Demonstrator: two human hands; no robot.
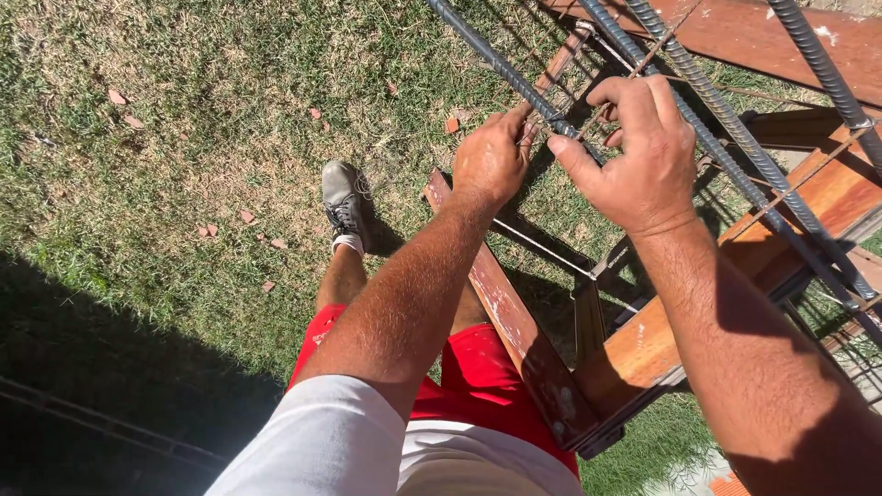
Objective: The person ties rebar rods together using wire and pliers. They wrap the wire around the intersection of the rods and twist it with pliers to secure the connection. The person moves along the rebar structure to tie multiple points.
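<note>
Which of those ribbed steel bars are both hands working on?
The leftmost bar, the one nearest the grass. The left hand and right hand meet on it; the other bars run free to the right.

Outdoor work spot, a yard or small building site, in full sun. Ground was patchy dry grass (184,110) scattered with broken brick chips (118,96). Ribbed steel rebar (735,138) tied with thin wire into a cage lay across rust-brown, paint-worn wooden trestles (514,321). Hard shadows fell over the lower left. The person wore red shorts (478,367) and a grey shoe (344,202).
</note>
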